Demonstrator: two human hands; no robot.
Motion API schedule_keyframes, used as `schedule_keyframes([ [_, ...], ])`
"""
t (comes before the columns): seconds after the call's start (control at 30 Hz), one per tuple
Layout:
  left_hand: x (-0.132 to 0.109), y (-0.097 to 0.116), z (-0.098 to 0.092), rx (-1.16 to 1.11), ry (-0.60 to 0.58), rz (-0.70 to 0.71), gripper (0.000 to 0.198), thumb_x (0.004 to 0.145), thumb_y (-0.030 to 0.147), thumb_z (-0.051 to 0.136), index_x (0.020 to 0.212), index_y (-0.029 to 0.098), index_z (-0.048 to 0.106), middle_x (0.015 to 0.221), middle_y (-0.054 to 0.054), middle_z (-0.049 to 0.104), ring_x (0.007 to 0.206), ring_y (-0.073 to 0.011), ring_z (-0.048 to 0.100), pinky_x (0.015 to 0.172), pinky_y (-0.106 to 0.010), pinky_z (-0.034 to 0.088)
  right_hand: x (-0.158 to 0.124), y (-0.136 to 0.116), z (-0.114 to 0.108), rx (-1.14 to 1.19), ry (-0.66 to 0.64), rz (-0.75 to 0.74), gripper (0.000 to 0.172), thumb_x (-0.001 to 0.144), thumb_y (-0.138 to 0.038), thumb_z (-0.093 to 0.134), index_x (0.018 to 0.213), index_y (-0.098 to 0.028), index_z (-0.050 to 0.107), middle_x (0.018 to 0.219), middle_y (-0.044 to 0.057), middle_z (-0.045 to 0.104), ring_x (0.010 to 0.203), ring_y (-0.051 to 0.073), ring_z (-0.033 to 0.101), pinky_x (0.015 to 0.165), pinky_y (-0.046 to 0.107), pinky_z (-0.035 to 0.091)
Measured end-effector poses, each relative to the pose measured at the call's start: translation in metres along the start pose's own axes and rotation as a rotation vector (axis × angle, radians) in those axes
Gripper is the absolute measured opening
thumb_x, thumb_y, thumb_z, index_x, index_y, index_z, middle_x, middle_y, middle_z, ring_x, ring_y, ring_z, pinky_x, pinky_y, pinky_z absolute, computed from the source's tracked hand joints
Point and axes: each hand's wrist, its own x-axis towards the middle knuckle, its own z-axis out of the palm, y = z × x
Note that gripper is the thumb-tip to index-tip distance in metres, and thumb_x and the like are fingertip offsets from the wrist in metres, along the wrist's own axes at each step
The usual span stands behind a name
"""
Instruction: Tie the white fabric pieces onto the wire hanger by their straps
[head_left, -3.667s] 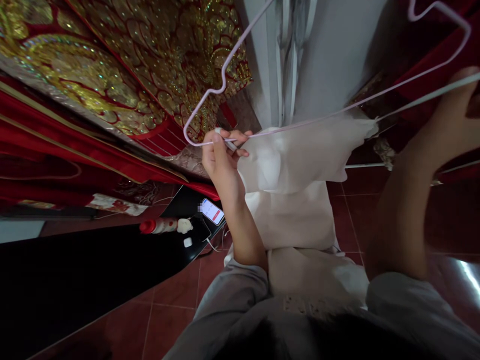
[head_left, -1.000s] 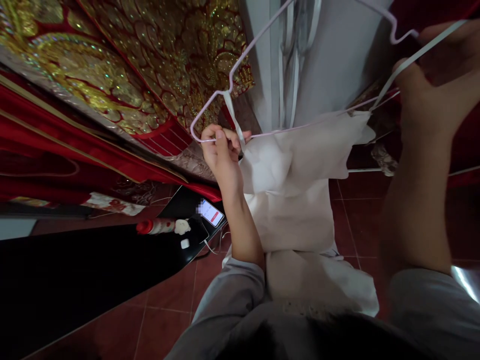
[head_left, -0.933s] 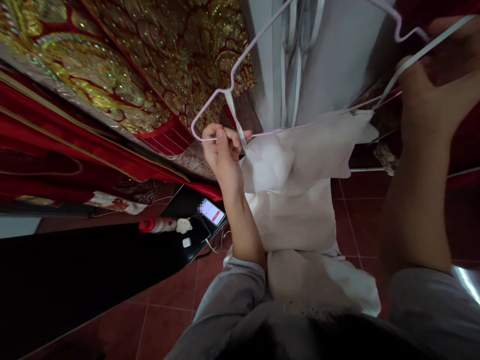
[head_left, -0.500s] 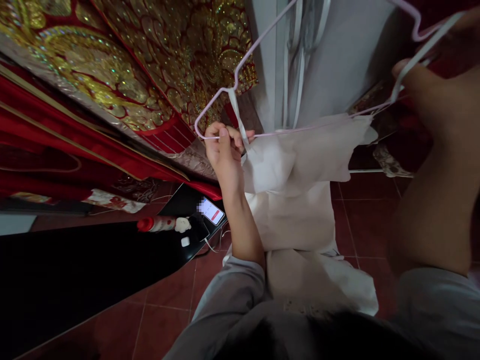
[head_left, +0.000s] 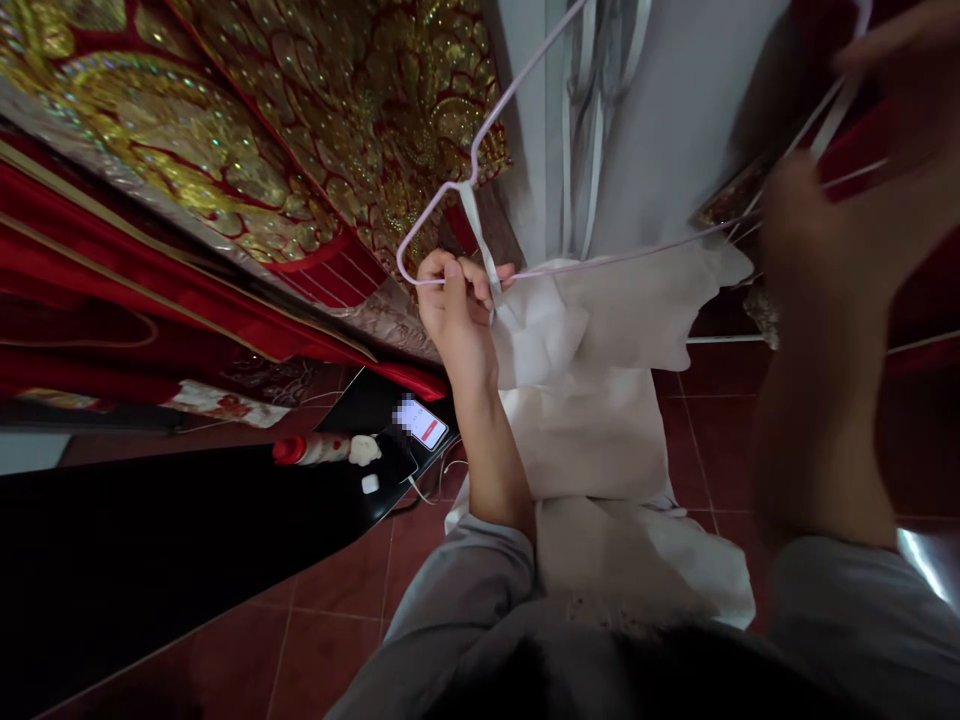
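hanger [head_left: 529, 70]: thin pale-pink wire, notched shoulder
garment [head_left: 600, 310]: soft off-white cloth, below hanger
strap [head_left: 480, 235]: flat ribbon, on hanger's notch
left hand [head_left: 461, 310]: pinching hanger's lower corner
right hand [head_left: 862, 200]: blurred, covers hanger's far end; can't tell finger state
costume [head_left: 247, 180]: gold sequins, left of hanger

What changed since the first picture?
The white strap first at the left hand now hangs from the left end of the hanger. The right hand, blurred, has moved leftward in view. Left hand still grips the hanger; phone and bottle stayed put.
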Motion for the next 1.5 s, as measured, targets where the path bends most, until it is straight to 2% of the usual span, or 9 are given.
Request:
schedule_keyframes([
  [0.17,-0.003,-0.007,-0.003,0.000,-0.023,0.052,0.020,0.105,0.042,0.062,0.101,0.026,0.051,0.067,0.006,0.050,0.070,-0.0137,0.068,0.081,-0.028,0.060,-0.062,-0.038,0.038,-0.119,-0.279,-0.114,0.031,0.085,-0.025,0.068,0.115,-0.031,0.065,0.116,0.005,0.074,0.127,0.034,0.064,0.122,0.068,0.034],
  [0.33,-0.013,-0.007,-0.015,0.140,-0.057,0.030,0.044,0.090,0.057,0.079,0.115,0.026,0.060,0.104,-0.004,0.071,0.104,-0.0212,0.074,0.097,-0.035,0.058,-0.087,-0.036,0.052,-0.159,-0.224,-0.013,0.035,0.087,-0.033,0.065,0.121,-0.033,0.061,0.118,0.007,0.069,0.135,0.034,0.056,0.128,0.071,0.023],
  [0.57,-0.041,0.054,-0.013,0.544,-0.264,-0.055,0.035,0.094,0.053,0.075,0.104,0.020,0.078,0.110,-0.011,0.075,0.110,-0.0286,0.068,0.101,-0.039,0.054,-0.083,-0.039,0.058,-0.121,-0.209,0.050,0.023,0.089,-0.033,0.061,0.112,-0.035,0.062,0.108,0.005,0.069,0.128,0.032,0.059,0.128,0.070,0.029],
  [0.8,-0.005,0.094,-0.002,0.182,-0.210,0.040,0.035,0.096,0.055,0.064,0.111,0.027,0.079,0.125,-0.006,0.075,0.125,-0.0284,0.066,0.091,-0.036,0.059,-0.082,-0.036,0.065,-0.044,-0.222,0.086,0.021,0.090,-0.031,0.059,0.110,-0.034,0.064,0.106,0.005,0.068,0.121,0.030,0.061,0.127,0.068,0.029],
  [0.97,0.016,0.066,-0.023,0.189,0.128,0.179,0.018,0.101,0.034,0.061,0.110,0.033,0.076,0.135,0.004,0.074,0.146,-0.0259,0.054,0.096,-0.037,0.056,-0.081,-0.032,0.061,-0.029,-0.232,0.077,0.024,0.091,-0.033,0.058,0.113,-0.032,0.066,0.111,0.006,0.069,0.125,0.031,0.059,0.128,0.068,0.024],
  [1.13,-0.003,0.025,-0.017,0.143,-0.012,-0.060,0.022,0.100,0.039,0.065,0.108,0.021,0.072,0.119,-0.011,0.078,0.115,-0.0259,0.073,0.066,-0.027,0.052,-0.075,-0.031,0.048,-0.072,-0.253,0.038,0.025,0.093,-0.037,0.060,0.117,-0.036,0.068,0.111,0.004,0.073,0.122,0.030,0.060,0.126,0.067,0.028],
  [1.27,-0.013,0.015,0.006,-0.002,0.008,-0.033,0.024,0.107,0.037,0.052,0.091,0.020,0.060,0.073,-0.004,0.065,0.084,-0.0171,0.075,0.045,-0.019,0.035,-0.064,-0.034,0.039,-0.024,-0.233,0.033,0.021,0.094,-0.035,0.060,0.112,-0.036,0.071,0.108,0.002,0.075,0.114,0.029,0.065,0.120,0.064,0.036],
  [1.4,-0.010,0.015,0.011,0.001,0.012,0.021,0.023,0.108,0.036,0.053,0.091,0.021,0.056,0.065,0.000,0.053,0.079,-0.0162,0.074,0.042,-0.017,0.030,-0.047,-0.025,0.036,0.217,0.006,0.056,0.019,0.090,-0.022,0.060,0.101,-0.031,0.071,0.103,0.006,0.072,0.105,0.025,0.066,0.104,0.051,0.053],
  [1.5,-0.008,0.012,0.007,0.062,0.017,0.031,0.027,0.105,0.045,0.059,0.093,0.022,0.055,0.067,0.001,0.054,0.081,-0.0181,0.073,0.044,-0.019,0.033,-0.032,-0.013,0.031,0.484,0.177,0.326,0.035,0.077,-0.010,0.064,0.104,-0.032,0.068,0.115,0.005,0.068,0.100,0.019,0.064,0.090,0.039,0.059],
])
